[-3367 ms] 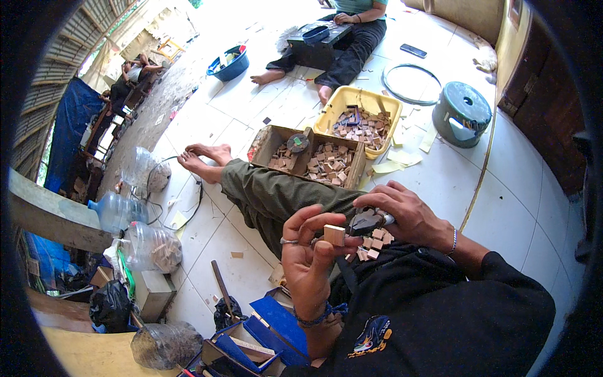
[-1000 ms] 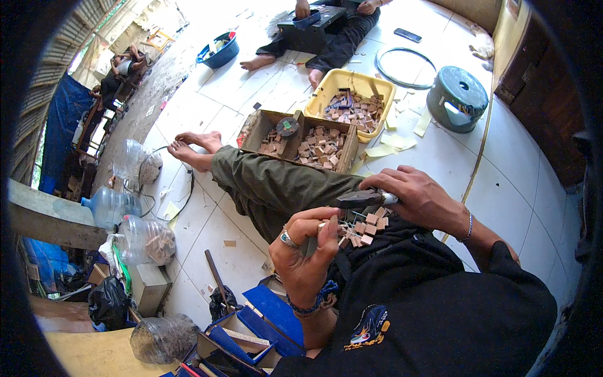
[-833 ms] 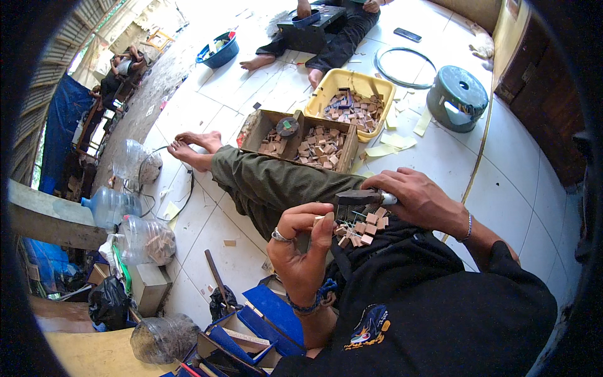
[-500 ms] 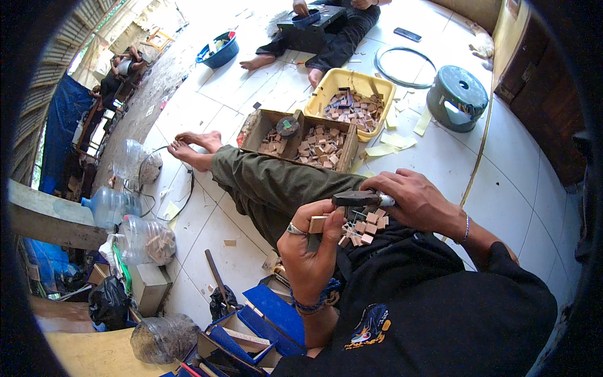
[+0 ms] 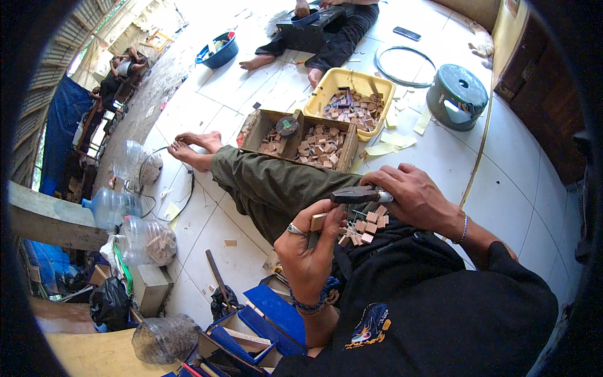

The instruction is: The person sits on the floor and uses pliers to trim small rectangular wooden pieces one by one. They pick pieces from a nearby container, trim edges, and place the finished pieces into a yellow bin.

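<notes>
My left hand (image 5: 306, 254) pinches a small wooden block (image 5: 318, 221) between thumb and fingers, above my lap. My right hand (image 5: 418, 196) is closed round a pair of pliers (image 5: 357, 195) with dark jaws and a pale grip. The jaws reach over the left fingertips; whether they grip anything is hidden. Just below the pliers, a cluster of small wooden blocks with thin metal pins (image 5: 367, 227) rests on my lap.
Beyond my legs stand a divided wooden box (image 5: 348, 147) and a yellow basin (image 5: 314, 94) of wooden pieces. Right of them are a green stool (image 5: 457, 94) and a wire coil (image 5: 405, 49). A blue box (image 5: 273, 317) lies at lower left. Another person (image 5: 352, 38) sits opposite.
The pliers have tilted slightly and the right fingers have shifted a little on them. The wooden block in my left hand has turned a little.
</notes>
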Demonstrator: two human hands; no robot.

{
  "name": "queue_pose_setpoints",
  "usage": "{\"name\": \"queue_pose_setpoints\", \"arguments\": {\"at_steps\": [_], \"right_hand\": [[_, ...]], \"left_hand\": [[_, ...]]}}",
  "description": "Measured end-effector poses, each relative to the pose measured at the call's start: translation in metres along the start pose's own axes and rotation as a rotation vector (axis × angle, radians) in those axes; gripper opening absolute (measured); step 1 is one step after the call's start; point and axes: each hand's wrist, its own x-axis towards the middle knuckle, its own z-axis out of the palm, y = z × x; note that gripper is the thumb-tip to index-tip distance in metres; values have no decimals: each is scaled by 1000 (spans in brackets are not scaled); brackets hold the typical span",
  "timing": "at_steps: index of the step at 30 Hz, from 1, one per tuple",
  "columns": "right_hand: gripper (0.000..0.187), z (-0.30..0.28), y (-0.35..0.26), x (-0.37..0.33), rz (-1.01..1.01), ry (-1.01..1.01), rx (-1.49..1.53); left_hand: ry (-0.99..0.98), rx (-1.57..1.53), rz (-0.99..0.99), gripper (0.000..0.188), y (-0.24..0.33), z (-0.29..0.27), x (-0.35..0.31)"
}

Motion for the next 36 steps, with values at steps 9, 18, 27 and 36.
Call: {"name": "queue_pose_setpoints", "arguments": {"at_steps": [9,18,27,36], "right_hand": [[49,2,1,0,-17,16,-41],[57,4,3,0,-28,7,-66],[55,4,4,-1,-17,5,-68],[49,6,2,-2,45,-19,-3]], "left_hand": [[-22,-8,-55,21,4,-2,1],[-31,-53,-116,25,2,-1,2],[-28,-28,-125,21,-2,-1,2],[-20,17,-70,20,-4,-1,4]]}}
